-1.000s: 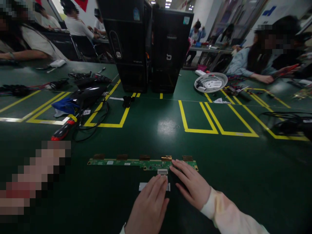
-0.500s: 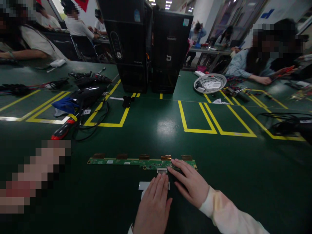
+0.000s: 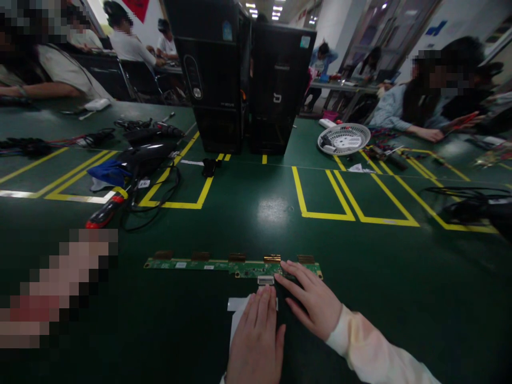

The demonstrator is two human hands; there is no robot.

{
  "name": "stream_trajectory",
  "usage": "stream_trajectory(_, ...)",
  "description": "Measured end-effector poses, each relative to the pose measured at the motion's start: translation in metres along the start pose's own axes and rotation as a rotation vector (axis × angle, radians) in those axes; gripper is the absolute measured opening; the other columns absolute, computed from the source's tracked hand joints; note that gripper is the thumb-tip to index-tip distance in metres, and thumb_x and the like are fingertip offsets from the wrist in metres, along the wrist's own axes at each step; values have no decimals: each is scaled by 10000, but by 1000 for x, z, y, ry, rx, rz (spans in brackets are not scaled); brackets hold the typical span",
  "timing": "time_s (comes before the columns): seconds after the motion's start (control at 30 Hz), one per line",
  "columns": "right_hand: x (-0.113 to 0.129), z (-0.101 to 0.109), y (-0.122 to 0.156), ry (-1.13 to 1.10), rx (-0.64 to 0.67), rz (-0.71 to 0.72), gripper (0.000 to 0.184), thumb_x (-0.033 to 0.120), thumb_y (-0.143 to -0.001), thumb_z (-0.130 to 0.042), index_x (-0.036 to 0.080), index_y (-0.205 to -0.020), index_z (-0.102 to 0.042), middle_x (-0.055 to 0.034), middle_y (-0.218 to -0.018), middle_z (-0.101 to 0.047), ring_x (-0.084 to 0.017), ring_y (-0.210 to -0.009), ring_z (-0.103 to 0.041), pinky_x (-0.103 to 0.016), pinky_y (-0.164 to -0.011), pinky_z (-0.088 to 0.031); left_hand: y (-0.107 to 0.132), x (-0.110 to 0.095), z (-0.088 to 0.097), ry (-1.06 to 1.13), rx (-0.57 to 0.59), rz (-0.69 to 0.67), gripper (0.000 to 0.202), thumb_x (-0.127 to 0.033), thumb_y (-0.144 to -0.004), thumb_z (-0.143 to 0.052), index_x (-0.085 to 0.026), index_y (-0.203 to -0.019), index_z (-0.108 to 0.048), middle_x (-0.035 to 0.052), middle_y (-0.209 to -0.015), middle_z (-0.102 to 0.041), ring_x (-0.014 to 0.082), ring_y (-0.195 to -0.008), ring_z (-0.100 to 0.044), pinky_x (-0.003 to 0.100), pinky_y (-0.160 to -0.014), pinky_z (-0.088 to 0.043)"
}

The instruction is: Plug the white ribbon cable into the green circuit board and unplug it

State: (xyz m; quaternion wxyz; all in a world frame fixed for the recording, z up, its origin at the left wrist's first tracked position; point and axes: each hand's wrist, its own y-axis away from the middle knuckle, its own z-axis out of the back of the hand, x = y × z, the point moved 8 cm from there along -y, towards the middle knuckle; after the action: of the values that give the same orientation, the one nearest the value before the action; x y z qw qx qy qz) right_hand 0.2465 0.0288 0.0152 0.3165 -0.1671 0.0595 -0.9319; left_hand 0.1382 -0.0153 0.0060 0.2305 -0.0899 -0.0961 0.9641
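Head view | long green circuit board (image 3: 200, 264) lying crosswise ahead of hands | right hand (image 3: 310, 301) flat-open, touching it | left hand (image 3: 256, 341) flat-open, pressing white paper strip (image 3: 236, 304)

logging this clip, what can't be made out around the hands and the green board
Head view:
white strip: mostly under the left hand.
connector on the circuit board: too small and dim to tell if the strip is seated.
board's right end: covered by the right hand.
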Motion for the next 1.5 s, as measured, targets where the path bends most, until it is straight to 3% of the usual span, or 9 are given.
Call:
stream_trajectory(0.43,1,0,0,2,5,-3,497,213,-861,-449,189,-1358,-436,-109,-1432,-378,-247,-1341,-294,-461,-1054,-373,-4,-1,1,1,-34,62,431,-164,-879,-386,-103,-1292,-497,117,-1317,-544,254,-1186,-521,412,-941,-493)
stream_trajectory(0.67,1,-1,0,11,29,-11,494,225,-864,-453,190,-1356,-436,-110,-1430,-374,-244,-1343,-286,-463,-1058,-365,-8,1,8,-23,-29,-9,422,-185,-860,-436,-97,-1263,-524,124,-1278,-575,275,-1145,-550,426,-901,-517)
stream_trajectory(1.1,0,-1,-1,-21,23,-22,489,225,-864,-452,197,-1353,-440,-110,-1424,-384,-246,-1334,-303,-467,-1053,-367,-3,-3,2,-13,-42,89,428,-185,-885,-399,-106,-1293,-505,104,-1314,-548,260,-1180,-512,421,-936,-482)
stream_trajectory(1.5,2,2,-1,-54,24,-51,496,202,-840,-462,183,-1336,-459,-107,-1408,-411,-237,-1332,-306,-460,-1065,-353,-5,-4,1,2,-37,86,446,-183,-872,-416,-82,-1301,-488,134,-1302,-551,265,-1166,-524,413,-945,-476)
